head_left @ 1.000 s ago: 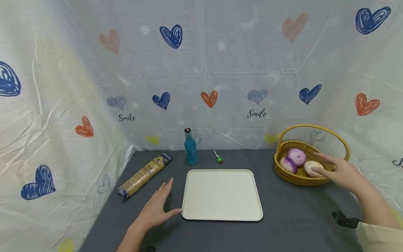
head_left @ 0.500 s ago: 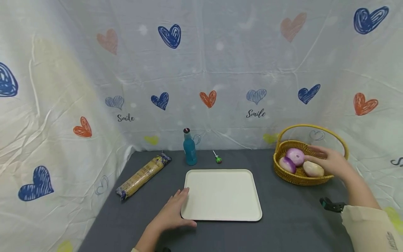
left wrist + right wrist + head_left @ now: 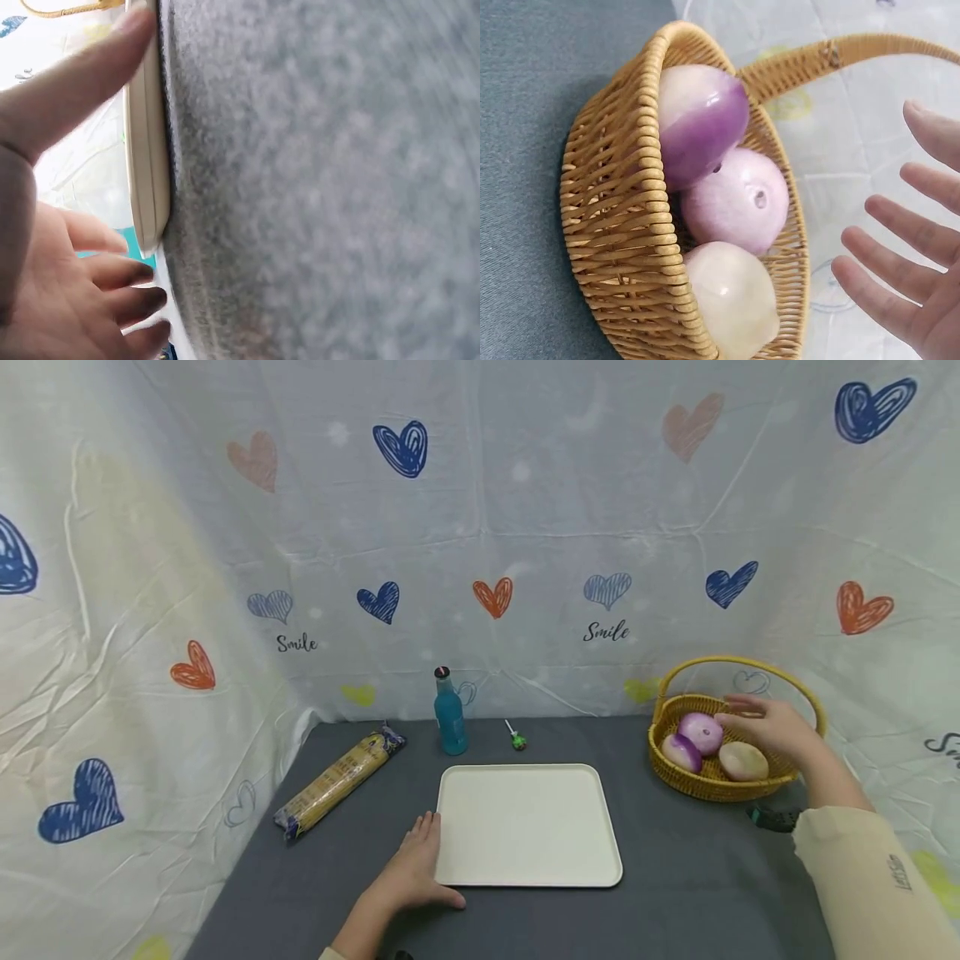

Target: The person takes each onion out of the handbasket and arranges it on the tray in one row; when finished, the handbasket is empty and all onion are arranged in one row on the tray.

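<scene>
My left hand (image 3: 412,870) is at the left front corner of the cream rectangular tray (image 3: 528,827), fingers spread and straight. In the left wrist view the thumb (image 3: 82,86) lies across the tray's side (image 3: 148,150); whether it touches is unclear. Over the wicker basket (image 3: 708,789), inside its handle, my right hand (image 3: 776,731) hovers with nothing in its grasp. Three onion-like bulbs lie in the basket: a purple-and-white one (image 3: 701,124), a light purple one (image 3: 739,201) and a pale one (image 3: 735,300). The right fingers (image 3: 889,262) are apart from them.
Behind the tray stands a blue bottle (image 3: 450,720) with a dark cap, and a green lollipop (image 3: 517,740) lies to its right. A long yellow packet (image 3: 341,781) of what looks like dry noodles lies at the left. A heart-printed curtain (image 3: 480,527) hangs behind the grey table.
My left hand has moved right to the tray's corner. My right hand has shifted left over the basket, away from the pale bulb. The tray and basket stay in place.
</scene>
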{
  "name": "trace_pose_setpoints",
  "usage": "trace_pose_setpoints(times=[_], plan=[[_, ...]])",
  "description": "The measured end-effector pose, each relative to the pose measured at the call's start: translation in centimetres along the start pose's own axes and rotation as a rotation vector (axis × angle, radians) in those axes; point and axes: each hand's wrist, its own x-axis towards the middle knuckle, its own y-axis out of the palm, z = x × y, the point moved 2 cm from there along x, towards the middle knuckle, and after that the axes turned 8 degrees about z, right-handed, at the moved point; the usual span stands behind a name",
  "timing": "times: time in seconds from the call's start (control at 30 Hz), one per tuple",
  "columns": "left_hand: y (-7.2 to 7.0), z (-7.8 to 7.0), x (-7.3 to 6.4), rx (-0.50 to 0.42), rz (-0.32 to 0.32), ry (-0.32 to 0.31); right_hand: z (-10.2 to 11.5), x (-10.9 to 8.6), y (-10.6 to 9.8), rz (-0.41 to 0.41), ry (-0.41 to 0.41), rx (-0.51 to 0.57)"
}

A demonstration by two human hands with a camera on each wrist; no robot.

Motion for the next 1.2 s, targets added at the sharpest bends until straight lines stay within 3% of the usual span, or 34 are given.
trace_pose_setpoints(times=[0.13, 0.3, 0.53, 0.63, 0.8, 1.0, 1.2], plan=[[-0.1, 0.6, 0.2, -0.023, 0.002, -0.078, -0.6, 1.4, 0.0, 0.018, 0.019, 0.01], [-0.5, 0.6, 0.5, -0.022, 0.011, -0.072, -1.3, 2.9, -0.1, 0.041, 0.062, 0.004], [-0.6, 0.4, 0.7, -0.026, 0.016, -0.076, -2.1, 4.3, 0.4, 0.097, 0.12, 0.108], [-0.5, 0.5, 0.8, -0.027, 0.022, -0.082, -2.4, 4.9, 0.6, 0.114, 0.136, 0.07], [-0.5, 0.5, 0.7, -0.05, 0.026, -0.082, -2.9, 6.0, 1.3, 0.126, 0.099, -0.024], [-0.3, 0.6, 1.1, -0.043, 0.036, -0.081, -3.6, 6.5, 2.2, 0.1, 0.052, -0.029], [-0.3, 0.7, 1.1, -0.051, 0.043, -0.092, -4.2, 7.1, 3.0, 0.073, 0.06, -0.044]])
